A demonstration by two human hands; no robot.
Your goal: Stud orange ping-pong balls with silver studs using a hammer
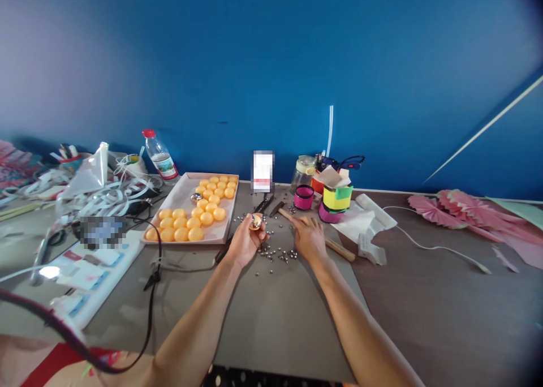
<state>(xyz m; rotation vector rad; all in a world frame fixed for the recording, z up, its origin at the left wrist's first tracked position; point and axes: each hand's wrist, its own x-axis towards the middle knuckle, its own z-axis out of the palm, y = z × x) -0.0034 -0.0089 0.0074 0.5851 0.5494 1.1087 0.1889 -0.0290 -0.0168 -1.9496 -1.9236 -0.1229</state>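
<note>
In my left hand point(246, 241) is a small round orange piece point(255, 222) with shiny silver on it, perhaps part of a ball; the fingers curl around it. My right hand point(309, 237) lies over the wooden handle of a hammer point(287, 214), fingers bent onto it. The hammer's dark head points left, toward my left hand, and its handle end shows past my wrist. Small silver metal beads point(271, 255) are scattered on the grey mat point(275, 319) between and around the hands. A dark tool point(265, 204) lies behind them.
At left, a shallow box point(169, 190) holds several orange balls and one silver one. A bottle point(161, 158), white strips point(119, 189) and a dark cable point(159, 245) are beyond. Rear right stand a jar point(303, 172), a pink roll point(304, 198) and a yellow container point(336, 200); pink folded paper point(462, 209) is farther right.
</note>
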